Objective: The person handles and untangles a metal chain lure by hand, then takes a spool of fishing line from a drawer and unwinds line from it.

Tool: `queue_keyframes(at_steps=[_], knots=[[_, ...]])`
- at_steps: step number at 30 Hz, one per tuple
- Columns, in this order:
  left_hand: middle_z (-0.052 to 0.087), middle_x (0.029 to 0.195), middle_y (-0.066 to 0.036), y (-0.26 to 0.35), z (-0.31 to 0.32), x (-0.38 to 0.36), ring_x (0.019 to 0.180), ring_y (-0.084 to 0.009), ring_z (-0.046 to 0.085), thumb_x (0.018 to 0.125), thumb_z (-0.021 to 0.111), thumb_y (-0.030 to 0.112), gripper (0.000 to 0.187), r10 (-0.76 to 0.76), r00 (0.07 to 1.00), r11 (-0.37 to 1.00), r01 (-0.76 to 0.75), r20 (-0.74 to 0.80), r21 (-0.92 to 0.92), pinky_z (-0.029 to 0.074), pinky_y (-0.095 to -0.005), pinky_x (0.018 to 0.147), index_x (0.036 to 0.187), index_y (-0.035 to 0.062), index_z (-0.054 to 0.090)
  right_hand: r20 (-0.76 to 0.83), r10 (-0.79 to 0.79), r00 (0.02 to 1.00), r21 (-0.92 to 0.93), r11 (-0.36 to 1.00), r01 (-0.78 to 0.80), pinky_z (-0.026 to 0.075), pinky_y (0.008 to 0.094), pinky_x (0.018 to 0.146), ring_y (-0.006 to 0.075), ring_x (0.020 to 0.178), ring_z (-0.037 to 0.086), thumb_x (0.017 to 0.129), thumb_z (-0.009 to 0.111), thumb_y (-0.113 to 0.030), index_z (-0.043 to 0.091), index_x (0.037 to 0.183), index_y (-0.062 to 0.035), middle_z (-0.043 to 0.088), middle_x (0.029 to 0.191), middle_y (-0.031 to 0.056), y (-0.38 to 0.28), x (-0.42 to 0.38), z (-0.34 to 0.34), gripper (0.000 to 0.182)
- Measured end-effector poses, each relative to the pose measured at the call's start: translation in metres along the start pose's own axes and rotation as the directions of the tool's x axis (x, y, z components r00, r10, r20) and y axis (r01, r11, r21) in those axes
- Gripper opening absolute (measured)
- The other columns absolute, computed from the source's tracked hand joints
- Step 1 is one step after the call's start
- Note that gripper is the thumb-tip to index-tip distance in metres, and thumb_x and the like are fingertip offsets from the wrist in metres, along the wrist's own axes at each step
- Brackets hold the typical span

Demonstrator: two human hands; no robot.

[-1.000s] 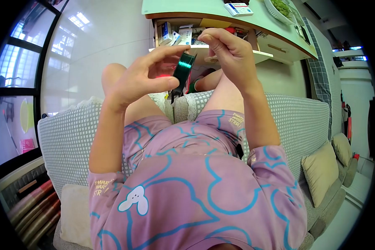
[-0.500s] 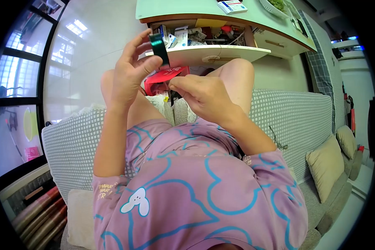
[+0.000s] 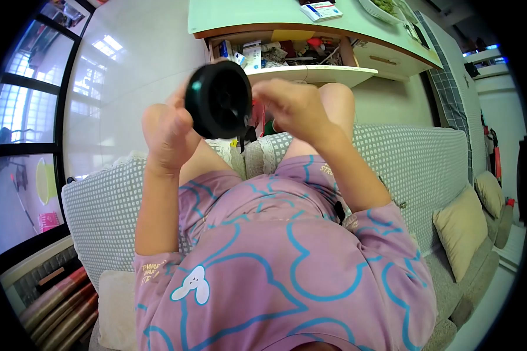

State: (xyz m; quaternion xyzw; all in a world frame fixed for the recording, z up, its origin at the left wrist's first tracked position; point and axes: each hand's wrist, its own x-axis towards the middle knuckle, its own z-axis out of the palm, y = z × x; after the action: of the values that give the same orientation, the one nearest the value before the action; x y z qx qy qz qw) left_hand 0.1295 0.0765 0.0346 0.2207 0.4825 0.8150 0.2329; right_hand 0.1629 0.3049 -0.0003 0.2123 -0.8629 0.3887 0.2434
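Note:
My left hand [image 3: 173, 126] is closed around the left side of a dark green, glossy spool [image 3: 194, 105], whose black hub faces me. It is held up above my knees, in front of the drawer. My right hand [image 3: 293, 108] is at the spool's right edge, with fingers bent and pressed together, slightly blurred. Whether anything is between those fingertips I cannot make out. Partly hidden behind the spool and my right hand is a red item [image 3: 256, 111] between my knees.
An open drawer [image 3: 310, 76] full of boxes and small clutter juts from a pale green table [image 3: 246, 14]. On the table are a small white-and-blue box [image 3: 321, 11] and a white basket [image 3: 380, 11] of greens. I sit on a sofa [image 3: 416, 152] with beige cushions [image 3: 459, 234].
The spool has turned from edge-on to showing its round face and come lower and nearer. My right hand has risen to its right edge. More of the red item is covered.

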Motion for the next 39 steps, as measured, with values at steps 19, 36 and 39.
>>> queue_keyframes(at_steps=[19,36,39], knots=[[0.047,0.134,-0.007,-0.009,0.008,-0.001,0.121,-0.02,0.051,0.07,0.086,0.024,0.083,-0.064,0.971,0.977,0.015,0.228,0.211,0.045,-0.0328,0.099,0.14,0.0026,0.046,-0.032,0.05,0.998,0.109,0.993,-0.046,0.05,0.0268,0.058,0.0162,0.066,0.063,0.085,0.07,-0.009,0.068,0.095,-0.0072,0.065,0.077,0.0044,-0.008,0.024,-0.022,0.011],[0.045,0.129,-0.007,-0.029,-0.01,0.005,0.12,-0.0182,0.049,0.07,0.085,0.014,0.08,0.023,1.0,0.833,-0.022,0.005,0.553,0.047,-0.033,0.098,0.141,0.0091,0.047,0.084,-0.2,0.976,-0.27,0.938,0.216,0.042,0.0317,0.047,0.0159,0.052,0.054,0.073,0.07,-0.008,0.064,0.082,-0.0149,0.05,0.061,-0.0006,-0.059,0.009,-0.037,0.013],[0.044,0.131,-0.005,-0.034,-0.007,0.001,0.119,-0.018,0.049,0.07,0.086,0.017,0.082,-0.052,0.987,0.911,-0.015,0.152,0.413,0.045,-0.0327,0.1,0.141,0.0067,0.046,-0.07,-0.236,0.969,-0.257,0.943,0.211,0.047,0.0294,0.049,0.0173,0.057,0.059,0.075,0.07,-0.005,0.067,0.086,-0.0138,0.06,0.067,-0.0009,-0.035,0.022,-0.039,0.015]])
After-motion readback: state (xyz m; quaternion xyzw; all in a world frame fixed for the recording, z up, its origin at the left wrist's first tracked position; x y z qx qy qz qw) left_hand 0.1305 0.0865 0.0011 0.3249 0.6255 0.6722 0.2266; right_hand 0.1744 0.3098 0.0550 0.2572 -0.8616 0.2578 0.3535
